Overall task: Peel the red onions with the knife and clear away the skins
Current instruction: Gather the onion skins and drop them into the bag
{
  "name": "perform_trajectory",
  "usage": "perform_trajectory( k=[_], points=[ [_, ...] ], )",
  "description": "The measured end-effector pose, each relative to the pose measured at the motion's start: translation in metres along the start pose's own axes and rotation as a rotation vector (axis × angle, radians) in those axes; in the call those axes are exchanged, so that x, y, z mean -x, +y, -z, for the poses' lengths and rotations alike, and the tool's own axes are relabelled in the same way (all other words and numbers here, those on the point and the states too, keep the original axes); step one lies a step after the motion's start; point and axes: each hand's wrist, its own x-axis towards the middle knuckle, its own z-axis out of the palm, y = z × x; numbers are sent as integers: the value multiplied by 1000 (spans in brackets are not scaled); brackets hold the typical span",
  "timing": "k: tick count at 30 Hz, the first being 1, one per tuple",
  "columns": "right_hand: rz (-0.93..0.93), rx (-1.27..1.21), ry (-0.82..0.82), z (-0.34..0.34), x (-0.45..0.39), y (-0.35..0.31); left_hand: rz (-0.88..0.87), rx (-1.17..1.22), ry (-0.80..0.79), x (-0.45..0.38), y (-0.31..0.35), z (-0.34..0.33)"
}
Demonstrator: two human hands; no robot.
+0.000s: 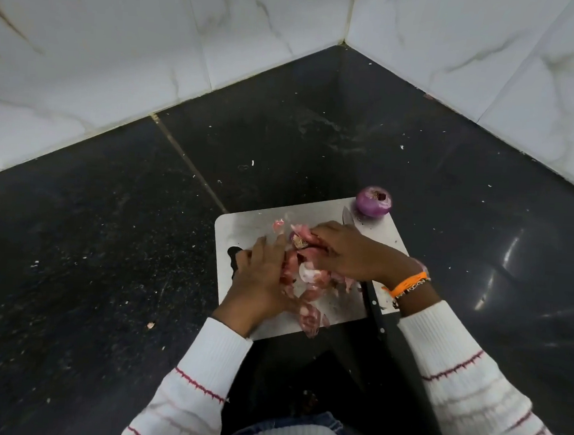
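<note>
The onion skins (pixel 308 280) are gathered between both hands on the steel board (pixel 244 228): the right hand (pixel 347 252) is curled over the pile, the left hand (pixel 261 276) laid straight-fingered against it. The knife (pixel 374 308) lies beneath the right wrist. One peeled red onion (pixel 373 201) rests at the board's far corner on the dark surface (pixel 107 238).

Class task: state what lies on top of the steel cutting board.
On the cutting board: a peeled onion, the knife and onion skins. Both hands hide the pile's middle and part of the blade.

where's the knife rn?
Head view: the knife lies on the right side of the steel board, running under the right hand; its tip is beside the peeled onion.
</note>
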Motion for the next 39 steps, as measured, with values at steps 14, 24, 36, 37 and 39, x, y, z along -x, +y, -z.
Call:
perform_trajectory(
  k=[14, 24, 36, 37, 39],
  points=[
    [5, 290, 82, -20, -1, -19, -52, 1, 371, 3, -2, -33],
    [25, 351, 85, -20, 1, -32, -26, -119, 284, 13, -2, -44],
    [3, 294, 294, -43, 19, -31, -1, -3, 560, 9, 13, -63],
    [2, 276, 299, -42, 19, -30, -14, 14, 593, 7, 12, -62],
    [4, 241, 317, -43, 18, -28, -43, 56, 624, 5, 7, -56]
  ],
)
